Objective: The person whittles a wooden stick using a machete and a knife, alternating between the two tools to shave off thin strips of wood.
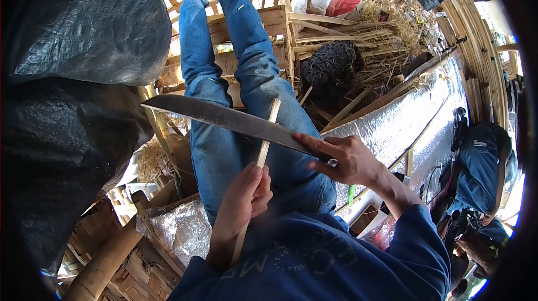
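A thin pale wooden stick runs upward from near the chest, and my left hand is closed around its middle. My right hand grips the near end of a long dark machete, its index finger stretched along the blade; the palm side and most of the handle are hidden. The blade points left and crosses over the stick above my left hand. Both objects are above my legs in blue jeans.
Black tarpaulin hangs at the left. Beyond the legs are split bamboo slats, straw and a dark bundle. Silvery foil sheeting covers a surface at the right, beside a blue bag-like item. A bamboo pole lies lower left.
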The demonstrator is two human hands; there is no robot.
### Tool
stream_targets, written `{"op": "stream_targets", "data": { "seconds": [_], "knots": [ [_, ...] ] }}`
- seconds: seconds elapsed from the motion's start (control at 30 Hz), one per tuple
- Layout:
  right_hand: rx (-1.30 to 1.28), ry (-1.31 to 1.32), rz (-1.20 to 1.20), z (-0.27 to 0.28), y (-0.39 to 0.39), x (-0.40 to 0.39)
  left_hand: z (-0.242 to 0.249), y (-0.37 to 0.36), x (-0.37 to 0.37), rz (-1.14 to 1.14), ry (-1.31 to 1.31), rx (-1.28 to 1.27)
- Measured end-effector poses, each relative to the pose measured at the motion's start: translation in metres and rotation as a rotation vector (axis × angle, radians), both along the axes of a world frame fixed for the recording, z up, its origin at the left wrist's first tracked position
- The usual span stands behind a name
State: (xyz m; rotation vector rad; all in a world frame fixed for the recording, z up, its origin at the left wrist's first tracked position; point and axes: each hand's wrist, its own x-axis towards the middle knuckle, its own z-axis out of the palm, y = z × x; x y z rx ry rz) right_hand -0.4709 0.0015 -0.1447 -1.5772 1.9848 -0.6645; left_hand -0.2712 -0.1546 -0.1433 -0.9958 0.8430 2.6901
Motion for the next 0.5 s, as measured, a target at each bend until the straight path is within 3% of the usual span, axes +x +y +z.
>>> {"op": "stream_targets", "data": {
  "seconds": [0.27,0.5],
  "knots": [
    [0.055,0.061,0.032,-0.0038,0.0008,0.0011,0.0003,0.0012,-0.0013,0.007,-0.017,0.003],
    [0.075,-0.230,-0.028,-0.0066,0.0068,0.0027,-0.0049,-0.0006,0.0000,0.037,0.018,0.091]
  ]
}}
